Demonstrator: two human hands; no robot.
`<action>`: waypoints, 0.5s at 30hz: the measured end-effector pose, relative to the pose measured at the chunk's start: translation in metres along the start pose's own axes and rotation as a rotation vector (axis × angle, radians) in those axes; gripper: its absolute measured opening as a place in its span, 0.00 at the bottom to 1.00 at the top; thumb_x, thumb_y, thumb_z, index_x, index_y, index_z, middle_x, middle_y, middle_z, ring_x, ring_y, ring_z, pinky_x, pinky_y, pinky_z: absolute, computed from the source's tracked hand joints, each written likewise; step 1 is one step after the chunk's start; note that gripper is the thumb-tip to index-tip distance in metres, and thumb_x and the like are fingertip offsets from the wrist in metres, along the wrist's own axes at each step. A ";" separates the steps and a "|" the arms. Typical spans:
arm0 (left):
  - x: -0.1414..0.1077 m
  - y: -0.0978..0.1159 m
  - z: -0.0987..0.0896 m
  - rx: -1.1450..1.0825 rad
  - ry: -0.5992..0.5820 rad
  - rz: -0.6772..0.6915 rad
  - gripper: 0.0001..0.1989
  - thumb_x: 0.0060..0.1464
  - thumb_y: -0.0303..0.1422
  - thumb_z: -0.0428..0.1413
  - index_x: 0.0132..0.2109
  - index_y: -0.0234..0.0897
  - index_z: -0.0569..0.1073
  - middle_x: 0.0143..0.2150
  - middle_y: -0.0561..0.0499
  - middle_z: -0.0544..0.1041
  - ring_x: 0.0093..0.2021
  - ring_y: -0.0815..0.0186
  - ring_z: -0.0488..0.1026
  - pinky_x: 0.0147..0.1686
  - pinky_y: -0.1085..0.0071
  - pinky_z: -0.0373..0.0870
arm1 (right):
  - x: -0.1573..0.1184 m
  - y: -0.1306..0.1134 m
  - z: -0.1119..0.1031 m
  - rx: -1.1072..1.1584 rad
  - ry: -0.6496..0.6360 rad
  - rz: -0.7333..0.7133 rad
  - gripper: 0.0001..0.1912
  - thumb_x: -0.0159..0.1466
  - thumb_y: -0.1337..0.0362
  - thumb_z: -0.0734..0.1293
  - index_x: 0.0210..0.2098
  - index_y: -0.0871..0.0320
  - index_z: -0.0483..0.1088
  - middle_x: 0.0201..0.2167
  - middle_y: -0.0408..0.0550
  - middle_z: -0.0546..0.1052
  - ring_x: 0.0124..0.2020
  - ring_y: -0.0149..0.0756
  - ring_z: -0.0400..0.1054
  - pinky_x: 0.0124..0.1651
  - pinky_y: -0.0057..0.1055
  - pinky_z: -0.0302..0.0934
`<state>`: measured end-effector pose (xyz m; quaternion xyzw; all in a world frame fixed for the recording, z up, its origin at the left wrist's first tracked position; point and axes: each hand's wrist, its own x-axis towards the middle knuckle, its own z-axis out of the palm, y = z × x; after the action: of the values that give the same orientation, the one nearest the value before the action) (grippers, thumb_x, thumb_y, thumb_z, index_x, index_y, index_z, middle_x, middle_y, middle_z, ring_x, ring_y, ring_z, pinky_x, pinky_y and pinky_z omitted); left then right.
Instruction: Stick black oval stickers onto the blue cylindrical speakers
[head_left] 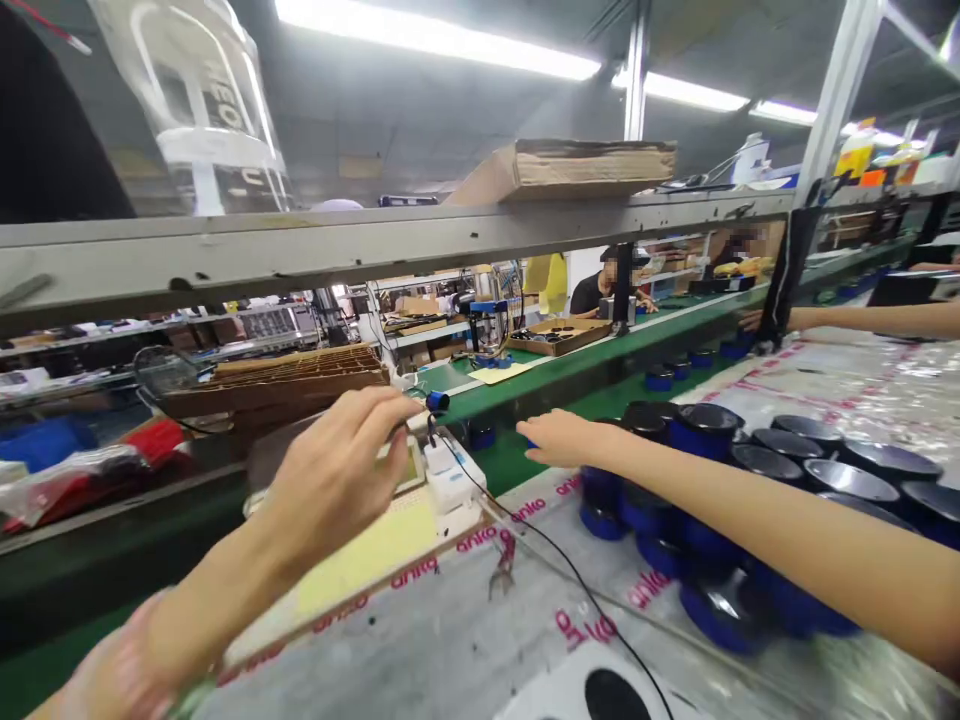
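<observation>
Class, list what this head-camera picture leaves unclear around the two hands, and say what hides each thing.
Head view:
Left hand: its fingers hide any contact with the blue piece.
Cylinders: lower ones hidden by the right forearm.
White unit: any markings too blurred.
Black disc: cut off by the bottom edge.

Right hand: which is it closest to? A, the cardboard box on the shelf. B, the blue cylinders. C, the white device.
B. The right hand sits right beside the blue cylinders, its fingertips at their near edge.
</observation>
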<state>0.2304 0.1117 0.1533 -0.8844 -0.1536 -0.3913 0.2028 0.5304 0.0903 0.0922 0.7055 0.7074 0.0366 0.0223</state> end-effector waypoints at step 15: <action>0.129 -0.152 0.337 0.050 -0.809 -0.546 0.15 0.60 0.37 0.54 0.51 0.34 0.68 0.50 0.45 0.70 0.46 0.61 0.71 0.44 0.58 0.72 | 0.147 0.059 0.060 0.214 -0.433 -0.071 0.41 0.54 0.52 0.71 0.62 0.56 0.54 0.63 0.58 0.56 0.65 0.60 0.42 0.59 0.67 0.39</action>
<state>0.4607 0.4196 0.0803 -0.8879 -0.4556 -0.0514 0.0380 0.5934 0.2386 0.0398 0.6699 0.7104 -0.1913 0.0999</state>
